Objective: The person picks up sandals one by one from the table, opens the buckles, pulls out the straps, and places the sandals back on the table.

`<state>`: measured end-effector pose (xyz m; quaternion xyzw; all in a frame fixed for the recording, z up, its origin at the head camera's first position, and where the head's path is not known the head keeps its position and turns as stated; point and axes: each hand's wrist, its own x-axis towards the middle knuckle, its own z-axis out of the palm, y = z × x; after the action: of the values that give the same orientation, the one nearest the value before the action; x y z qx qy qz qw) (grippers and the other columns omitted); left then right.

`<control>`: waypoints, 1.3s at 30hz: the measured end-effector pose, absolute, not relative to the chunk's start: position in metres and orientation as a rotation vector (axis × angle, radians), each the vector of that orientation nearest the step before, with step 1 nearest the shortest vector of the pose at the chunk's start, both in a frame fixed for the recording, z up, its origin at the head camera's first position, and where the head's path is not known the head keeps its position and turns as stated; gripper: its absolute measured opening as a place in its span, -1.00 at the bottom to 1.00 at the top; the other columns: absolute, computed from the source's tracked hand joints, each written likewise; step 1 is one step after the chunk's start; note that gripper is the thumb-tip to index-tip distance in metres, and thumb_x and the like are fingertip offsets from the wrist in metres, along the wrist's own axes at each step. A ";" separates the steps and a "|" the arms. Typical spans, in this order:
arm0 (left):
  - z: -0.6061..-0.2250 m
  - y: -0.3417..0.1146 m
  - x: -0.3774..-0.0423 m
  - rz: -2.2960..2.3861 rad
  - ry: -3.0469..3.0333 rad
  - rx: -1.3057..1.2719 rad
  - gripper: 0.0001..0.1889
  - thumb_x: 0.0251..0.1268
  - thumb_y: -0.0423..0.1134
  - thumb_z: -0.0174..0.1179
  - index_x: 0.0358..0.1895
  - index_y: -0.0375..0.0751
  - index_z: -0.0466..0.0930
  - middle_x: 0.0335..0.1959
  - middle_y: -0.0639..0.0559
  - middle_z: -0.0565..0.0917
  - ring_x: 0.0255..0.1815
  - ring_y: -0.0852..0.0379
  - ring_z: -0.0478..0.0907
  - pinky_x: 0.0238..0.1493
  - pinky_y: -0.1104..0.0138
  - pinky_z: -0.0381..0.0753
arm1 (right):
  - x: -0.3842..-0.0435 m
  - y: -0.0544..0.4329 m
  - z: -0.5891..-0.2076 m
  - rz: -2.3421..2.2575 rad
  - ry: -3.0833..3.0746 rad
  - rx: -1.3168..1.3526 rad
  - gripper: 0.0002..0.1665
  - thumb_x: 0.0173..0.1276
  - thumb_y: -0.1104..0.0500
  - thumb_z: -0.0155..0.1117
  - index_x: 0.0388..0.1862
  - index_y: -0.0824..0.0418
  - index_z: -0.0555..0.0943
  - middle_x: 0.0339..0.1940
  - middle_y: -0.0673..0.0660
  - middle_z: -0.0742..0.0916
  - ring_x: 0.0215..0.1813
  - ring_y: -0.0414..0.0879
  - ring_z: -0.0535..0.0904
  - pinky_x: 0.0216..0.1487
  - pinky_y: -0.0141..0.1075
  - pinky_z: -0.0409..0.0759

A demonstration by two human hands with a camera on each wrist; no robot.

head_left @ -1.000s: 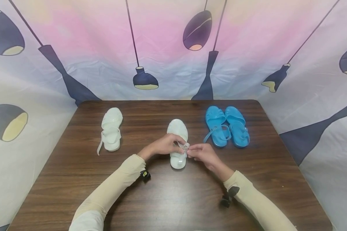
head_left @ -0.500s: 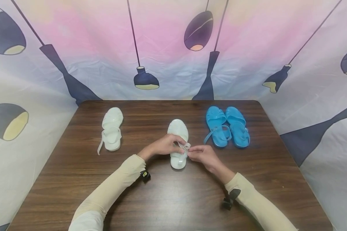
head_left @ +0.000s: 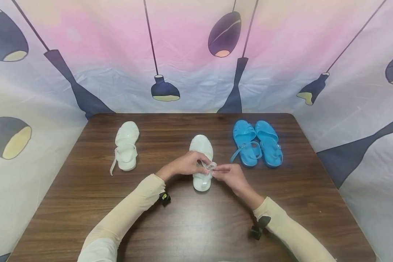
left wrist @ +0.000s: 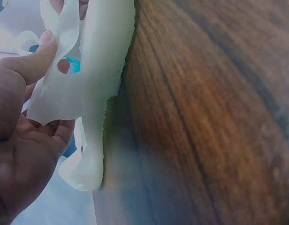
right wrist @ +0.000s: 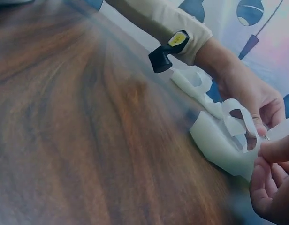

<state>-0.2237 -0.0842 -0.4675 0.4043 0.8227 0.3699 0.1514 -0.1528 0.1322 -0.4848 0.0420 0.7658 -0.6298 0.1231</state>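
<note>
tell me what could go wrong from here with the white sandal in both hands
The strap could slip free, since the right hand seems to hold it only by the fingertips.

The small buckle may be hard to line up, with fingers of the left hand crowded close to it.

A sharp pull might twist or slide the middle white sandal, which just lies on the table.

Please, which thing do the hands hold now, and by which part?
The central white sandal, held by its strap near the buckle: the left hand and right hand both grip there.
</note>
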 end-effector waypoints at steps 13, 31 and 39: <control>-0.467 -0.087 -0.224 1.084 2.346 1.134 -0.68 0.25 -0.17 0.47 0.02 -0.22 0.76 -0.04 0.02 0.78 -0.07 0.20 0.66 0.01 0.34 0.64 | -0.155 0.138 -0.485 -1.856 2.197 0.090 -0.67 0.24 0.20 0.55 -0.06 0.34 0.77 -0.16 0.19 0.82 -0.18 -0.10 0.74 -0.08 -0.27 0.74; -0.466 -0.084 -0.223 1.119 2.318 1.145 -0.74 0.23 -0.17 0.47 -0.06 -0.18 0.78 -0.17 0.11 0.79 -0.20 0.28 0.66 -0.10 0.38 0.67 | -0.151 0.134 -0.469 -1.616 2.783 -0.337 -0.74 0.19 0.00 0.61 -0.23 0.12 0.85 -0.29 0.00 0.85 -0.20 -0.15 0.77 -0.16 -0.21 0.73; -0.466 -0.083 -0.224 1.084 2.338 1.187 -0.77 0.24 -0.17 0.45 -0.09 -0.16 0.79 -0.21 0.16 0.78 -0.19 0.30 0.65 -0.07 0.38 0.65 | -0.150 0.133 -0.464 -1.550 2.894 -0.396 -0.75 0.18 -0.02 0.62 -0.26 0.10 0.85 -0.32 -0.04 0.85 -0.24 -0.22 0.76 -0.20 -0.25 0.72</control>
<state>-0.2237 -0.0826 -0.4664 0.4134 0.8145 0.3777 0.1516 -0.1500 0.1325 -0.4636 -0.1194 0.8722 -0.4672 -0.0823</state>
